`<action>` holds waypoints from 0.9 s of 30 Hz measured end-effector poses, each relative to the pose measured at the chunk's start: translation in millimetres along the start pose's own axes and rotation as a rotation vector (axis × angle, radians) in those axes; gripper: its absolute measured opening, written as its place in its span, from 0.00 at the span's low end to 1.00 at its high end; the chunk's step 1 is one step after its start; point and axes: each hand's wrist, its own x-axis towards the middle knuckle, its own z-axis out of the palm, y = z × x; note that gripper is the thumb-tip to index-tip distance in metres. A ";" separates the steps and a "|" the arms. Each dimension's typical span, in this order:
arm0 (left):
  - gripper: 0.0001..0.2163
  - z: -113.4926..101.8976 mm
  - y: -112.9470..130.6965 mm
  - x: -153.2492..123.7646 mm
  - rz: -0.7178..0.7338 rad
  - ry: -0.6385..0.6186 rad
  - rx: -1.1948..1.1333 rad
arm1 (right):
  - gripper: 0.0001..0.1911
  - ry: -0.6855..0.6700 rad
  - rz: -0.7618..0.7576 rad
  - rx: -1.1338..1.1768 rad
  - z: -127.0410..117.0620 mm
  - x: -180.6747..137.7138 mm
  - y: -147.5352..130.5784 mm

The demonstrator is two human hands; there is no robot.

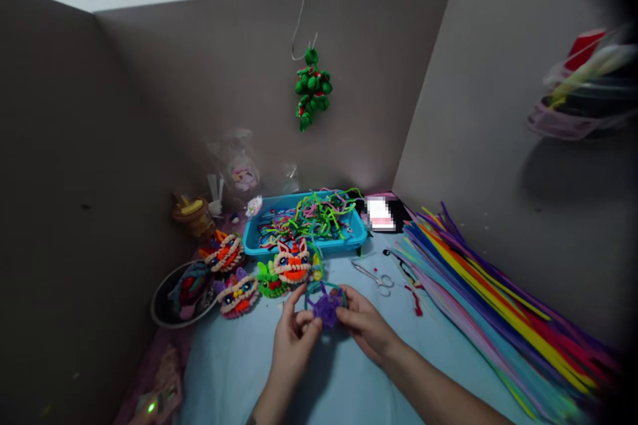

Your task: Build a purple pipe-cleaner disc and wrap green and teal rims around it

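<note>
A purple and teal pipe-cleaner piece (pixel 327 311) is held between both hands above the light blue table cover. It has a teal loop at its top and a purple bent body below. My left hand (pixel 294 335) pinches its left side, with the index finger raised. On its right edge, the thumb and fingers of my right hand (pixel 366 322) are closed. Just beyond the hands sit an orange and cream lion-head figure (pixel 293 262) and a green figure (pixel 272 280). A purple and cream lion head (pixel 238 293) lies to the left.
Behind stands a blue tray (pixel 249 249) of tangled pipe-cleaner scraps. Scissors (pixel 373 275) lie to the right, near a long bundle of coloured pipe cleaners (pixel 498 305). A metal bowl (pixel 162 312) sits left. Grey panels (pixel 369 80) enclose the table; a green ornament (pixel 313 89) hangs there.
</note>
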 end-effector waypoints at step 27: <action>0.25 -15.9 -46.7 0.0 0.131 -0.045 0.224 | 0.21 0.002 0.230 0.065 -1.7 1.3 2.5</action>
